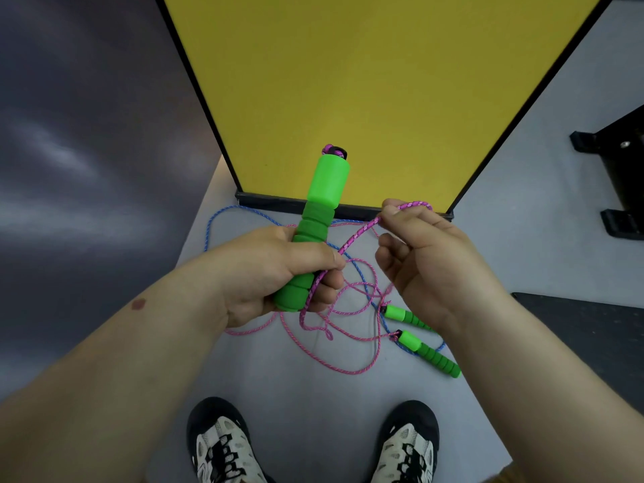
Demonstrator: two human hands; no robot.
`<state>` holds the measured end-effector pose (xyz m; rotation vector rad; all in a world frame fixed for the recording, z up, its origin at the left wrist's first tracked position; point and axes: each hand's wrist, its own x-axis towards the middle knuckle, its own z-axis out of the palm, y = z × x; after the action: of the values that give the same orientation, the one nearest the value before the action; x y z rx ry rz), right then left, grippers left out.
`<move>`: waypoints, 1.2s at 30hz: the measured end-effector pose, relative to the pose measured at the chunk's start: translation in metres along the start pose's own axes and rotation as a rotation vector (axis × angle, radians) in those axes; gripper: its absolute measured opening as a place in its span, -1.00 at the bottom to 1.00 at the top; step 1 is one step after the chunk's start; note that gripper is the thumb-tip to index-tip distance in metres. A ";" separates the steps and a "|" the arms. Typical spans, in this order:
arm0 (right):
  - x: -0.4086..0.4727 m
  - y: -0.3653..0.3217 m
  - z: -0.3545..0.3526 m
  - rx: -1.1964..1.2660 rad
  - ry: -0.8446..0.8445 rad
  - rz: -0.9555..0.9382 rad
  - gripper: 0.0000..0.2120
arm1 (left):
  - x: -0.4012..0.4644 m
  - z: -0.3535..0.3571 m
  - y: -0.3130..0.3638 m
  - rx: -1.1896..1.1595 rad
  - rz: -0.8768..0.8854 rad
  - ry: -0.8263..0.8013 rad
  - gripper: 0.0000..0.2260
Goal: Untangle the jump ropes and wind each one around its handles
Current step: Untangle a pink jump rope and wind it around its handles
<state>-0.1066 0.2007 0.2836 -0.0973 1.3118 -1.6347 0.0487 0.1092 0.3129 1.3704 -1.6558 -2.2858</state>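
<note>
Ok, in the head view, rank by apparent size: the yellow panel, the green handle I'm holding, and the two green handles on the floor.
1. Yellow panel.
2. Held green foam handle, though nearness inflates it.
3. Two floor handles: the nearer is half hidden, so unranked.

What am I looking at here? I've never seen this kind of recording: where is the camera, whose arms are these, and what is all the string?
There is no machine. One wide-angle camera is worn on a person's head, looking down at their own arms and shoes. The left hand grips a green handle of a jump rope, held upright. The right hand pinches the pink rope, which runs across to the left hand. On the grey floor lie loose loops of the pink rope crossing a blue rope, plus two more green handles. Behind them stands a yellow panel.
</note>
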 end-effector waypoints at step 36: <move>-0.006 0.008 0.005 -0.148 -0.145 0.043 -0.93 | 0.001 -0.001 -0.001 -0.018 -0.010 0.031 -0.93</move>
<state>-0.0953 0.2021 0.2829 -0.2711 1.3128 -1.4651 0.0486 0.1084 0.3115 1.4058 -1.6193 -2.2670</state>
